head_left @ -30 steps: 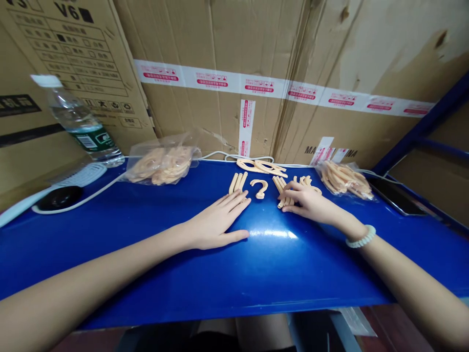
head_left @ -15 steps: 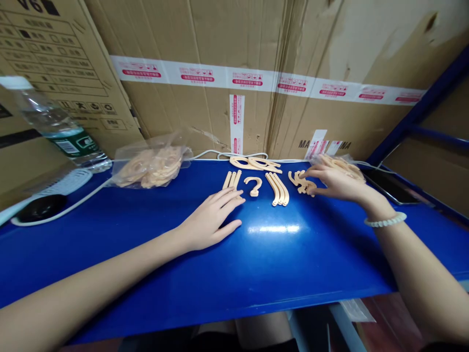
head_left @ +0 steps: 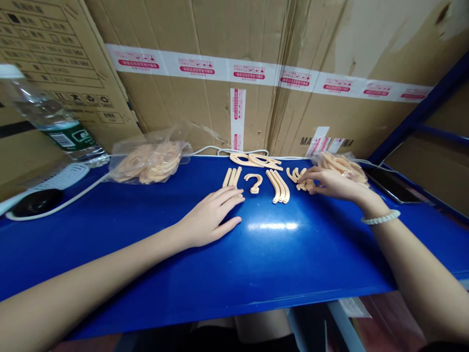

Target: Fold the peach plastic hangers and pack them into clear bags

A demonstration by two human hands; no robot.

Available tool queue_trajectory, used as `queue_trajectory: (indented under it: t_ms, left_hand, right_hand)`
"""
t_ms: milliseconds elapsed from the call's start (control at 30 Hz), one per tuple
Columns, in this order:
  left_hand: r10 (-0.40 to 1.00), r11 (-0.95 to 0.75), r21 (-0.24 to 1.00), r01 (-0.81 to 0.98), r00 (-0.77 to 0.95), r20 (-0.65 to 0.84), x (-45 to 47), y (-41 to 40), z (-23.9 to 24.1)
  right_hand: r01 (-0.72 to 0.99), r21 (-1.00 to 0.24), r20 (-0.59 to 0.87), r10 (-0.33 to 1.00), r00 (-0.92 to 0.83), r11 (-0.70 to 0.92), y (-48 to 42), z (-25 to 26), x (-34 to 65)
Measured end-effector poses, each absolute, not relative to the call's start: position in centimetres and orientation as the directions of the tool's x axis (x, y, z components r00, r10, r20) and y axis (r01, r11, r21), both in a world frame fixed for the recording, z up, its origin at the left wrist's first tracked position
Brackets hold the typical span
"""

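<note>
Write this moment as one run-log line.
left hand: over near ends of pale strips | right hand: at small curved pieces | between hands: hook, three curved strips

Six visible strips (head_left: 280, 187), two bags (head_left: 150, 159), one bottle (head_left: 69, 134)

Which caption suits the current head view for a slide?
Blue tabletop: left hand partly covering slim beige strips, right hand at small curved pieces.

Blue table (head_left: 278, 264), strips (head_left: 280, 186), probable phone (head_left: 394, 186)
</note>
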State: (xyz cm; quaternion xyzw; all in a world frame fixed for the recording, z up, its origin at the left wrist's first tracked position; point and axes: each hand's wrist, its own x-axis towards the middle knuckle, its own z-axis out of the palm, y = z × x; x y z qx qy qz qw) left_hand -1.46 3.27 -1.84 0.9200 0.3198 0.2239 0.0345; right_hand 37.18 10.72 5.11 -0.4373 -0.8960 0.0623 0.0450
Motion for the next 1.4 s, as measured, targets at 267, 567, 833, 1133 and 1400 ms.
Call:
queue_trajectory:
  t_ms: [267,567,833,1133,1400]
  left_hand:
    - [0.598,-0.796,0.214,0.566,0.684,0.418,-1.4,3.2,-1.9]
    - [0.571,-0.813,0.190,0.551,0.689,0.445,-1.4,3.3,-1.9]
    - [0.545,-0.825,0.163,0.541,0.688,0.479,-1.5,3.3,-1.9]
    - [0.552,-0.815,0.143,0.562,0.676,0.487,-1.5,3.6,-2.2]
    - [0.604,-0.785,0.280,0.552,0.584,0.543,-1.7,4.5,-1.9]
  right_hand:
    - [0.787,-0.089,0.127,0.791,-0.599,0.611,10.2,5.7,36.9]
    - [0.757,-0.076,0.261,0.746,-0.613,0.649,9.4,5.9,34.9]
    - [0.759,-0.028,0.301,0.730,-0.614,0.650,9.5,6.4,35.2]
    - [0.770,-0.018,0.326,0.731,-0.599,0.638,9.8,5.8,35.2]
    - [0.779,-0.018,0.334,0.738,-0.586,0.626,9.6,6.0,35.2]
